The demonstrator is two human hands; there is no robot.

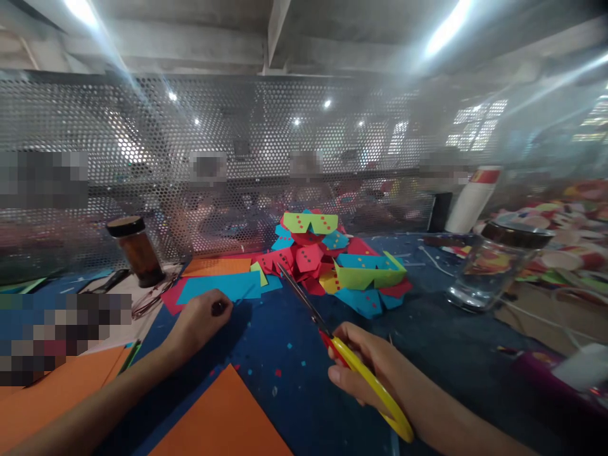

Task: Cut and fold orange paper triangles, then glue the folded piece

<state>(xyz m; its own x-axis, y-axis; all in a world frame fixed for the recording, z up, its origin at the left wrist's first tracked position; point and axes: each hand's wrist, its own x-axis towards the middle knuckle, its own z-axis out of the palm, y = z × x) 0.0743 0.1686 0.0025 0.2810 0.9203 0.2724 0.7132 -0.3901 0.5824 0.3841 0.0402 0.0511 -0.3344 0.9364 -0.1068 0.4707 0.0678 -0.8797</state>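
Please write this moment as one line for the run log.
left hand: fist resting by blue paper | right hand: holds scissors, blades shut, pointing at folded paper pile

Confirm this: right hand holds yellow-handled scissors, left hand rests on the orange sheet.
Not quite. In the head view the left hand rests at the blue sheet, not the orange one. The right hand does hold the yellow-handled scissors.

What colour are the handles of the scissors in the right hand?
Yellow, with red near the pivot; the head view shows the scissors in the right hand.
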